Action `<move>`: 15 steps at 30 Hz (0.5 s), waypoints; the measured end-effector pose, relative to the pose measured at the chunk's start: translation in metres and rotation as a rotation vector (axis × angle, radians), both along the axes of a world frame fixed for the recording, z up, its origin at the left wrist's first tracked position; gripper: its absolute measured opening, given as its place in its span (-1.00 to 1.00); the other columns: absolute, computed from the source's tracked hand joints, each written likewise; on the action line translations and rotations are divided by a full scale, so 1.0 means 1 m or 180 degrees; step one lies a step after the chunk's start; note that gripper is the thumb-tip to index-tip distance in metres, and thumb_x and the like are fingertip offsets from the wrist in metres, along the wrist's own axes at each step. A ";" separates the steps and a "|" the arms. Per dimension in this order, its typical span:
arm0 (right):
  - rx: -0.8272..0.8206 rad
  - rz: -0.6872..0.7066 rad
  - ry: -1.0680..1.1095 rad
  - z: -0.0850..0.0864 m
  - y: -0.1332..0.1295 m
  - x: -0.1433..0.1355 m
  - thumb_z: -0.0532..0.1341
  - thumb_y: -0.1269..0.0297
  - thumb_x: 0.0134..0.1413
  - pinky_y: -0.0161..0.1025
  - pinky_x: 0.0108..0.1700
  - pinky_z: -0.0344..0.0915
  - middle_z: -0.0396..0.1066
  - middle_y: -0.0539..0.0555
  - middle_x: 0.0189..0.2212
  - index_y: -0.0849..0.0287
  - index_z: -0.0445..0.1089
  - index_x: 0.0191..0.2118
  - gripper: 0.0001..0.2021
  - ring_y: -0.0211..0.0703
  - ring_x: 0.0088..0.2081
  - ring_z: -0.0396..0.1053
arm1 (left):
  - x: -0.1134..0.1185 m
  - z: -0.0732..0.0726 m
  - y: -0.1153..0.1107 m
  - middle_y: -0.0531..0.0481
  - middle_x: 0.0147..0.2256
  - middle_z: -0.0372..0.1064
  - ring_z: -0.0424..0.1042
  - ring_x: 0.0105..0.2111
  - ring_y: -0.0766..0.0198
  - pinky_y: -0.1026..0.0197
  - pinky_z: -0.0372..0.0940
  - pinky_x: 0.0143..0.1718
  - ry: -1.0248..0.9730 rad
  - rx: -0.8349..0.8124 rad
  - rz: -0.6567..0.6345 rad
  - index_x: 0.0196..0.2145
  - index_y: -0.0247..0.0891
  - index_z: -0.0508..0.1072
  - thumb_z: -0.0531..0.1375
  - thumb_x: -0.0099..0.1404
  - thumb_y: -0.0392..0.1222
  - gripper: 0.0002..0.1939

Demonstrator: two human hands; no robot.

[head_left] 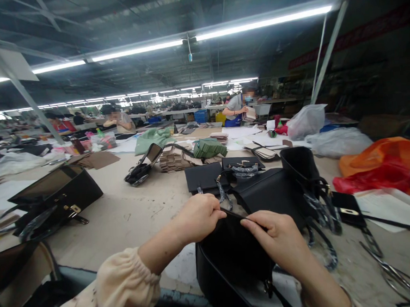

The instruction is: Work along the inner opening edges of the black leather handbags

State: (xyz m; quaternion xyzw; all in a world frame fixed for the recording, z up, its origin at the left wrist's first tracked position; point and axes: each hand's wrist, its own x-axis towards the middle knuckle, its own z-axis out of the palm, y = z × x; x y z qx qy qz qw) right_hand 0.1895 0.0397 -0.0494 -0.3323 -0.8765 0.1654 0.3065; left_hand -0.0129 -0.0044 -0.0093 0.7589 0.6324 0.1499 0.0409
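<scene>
Left hand [202, 216] and right hand [281, 237], slightly apart, pinch one smooth black bag [229, 263], open-mouthed, at bench [125, 209] near side. Farther right: two translucent plastic bags [339, 142], crumpled.

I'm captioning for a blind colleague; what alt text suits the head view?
A person's left hand and right hand hold an open black bag by its rim at a worktable. More black bags lie nearby; beyond, a masked co-worker holds pale pieces below tube lights.

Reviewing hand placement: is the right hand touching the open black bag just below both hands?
Touching. The head view shows the right hand pinching the black bag by its rim, thumb against the edge.
</scene>
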 end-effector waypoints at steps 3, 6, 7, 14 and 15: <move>0.0020 0.0033 -0.0053 0.001 -0.001 0.000 0.06 0.21 0.20 -0.29 -0.34 0.25 0.48 0.02 -0.48 0.08 0.49 -0.43 -0.71 -0.17 -0.41 0.40 | 0.000 -0.001 -0.001 0.01 -0.48 0.39 0.36 -0.43 0.28 0.28 0.17 -0.37 0.0019 0.0025 -0.0010 -0.55 -0.28 0.43 0.14 0.24 -0.14 -0.74; 0.0130 0.0072 -0.0044 0.001 -0.002 0.000 0.04 0.18 0.21 -0.30 -0.35 0.25 0.47 0.04 -0.50 0.08 0.48 -0.44 -0.68 -0.16 -0.42 0.40 | 0.002 -0.002 -0.001 0.00 -0.47 0.40 0.37 -0.43 0.27 0.27 0.17 -0.37 0.0059 0.0090 0.0069 -0.55 -0.28 0.42 0.13 0.24 -0.13 -0.73; 0.0175 0.0070 -0.0046 0.001 -0.002 0.000 0.03 0.17 0.22 -0.30 -0.36 0.25 0.47 0.04 -0.51 0.08 0.47 -0.44 -0.67 -0.16 -0.42 0.40 | 0.002 -0.002 0.000 0.00 -0.47 0.40 0.37 -0.42 0.27 0.27 0.17 -0.37 0.0079 0.0100 0.0105 -0.55 -0.28 0.42 0.13 0.24 -0.12 -0.73; -0.0022 0.0101 -0.0348 0.010 -0.005 0.008 0.11 0.14 0.16 -0.30 -0.42 0.18 0.41 0.02 -0.55 0.11 0.40 -0.52 -0.70 -0.20 -0.46 0.35 | 0.009 -0.001 0.001 0.01 -0.47 0.41 0.38 -0.43 0.26 0.26 0.17 -0.39 0.0050 0.0019 0.0148 -0.56 -0.27 0.42 0.15 0.23 -0.12 -0.74; -0.0147 0.0188 -0.0385 0.013 -0.006 0.011 0.15 0.12 0.13 -0.31 -0.44 0.17 0.42 0.00 -0.54 0.11 0.41 -0.51 -0.73 -0.21 -0.46 0.35 | 0.010 0.000 0.000 0.01 -0.47 0.41 0.37 -0.43 0.26 0.26 0.17 -0.39 0.0053 0.0031 0.0127 -0.56 -0.27 0.42 0.15 0.23 -0.13 -0.74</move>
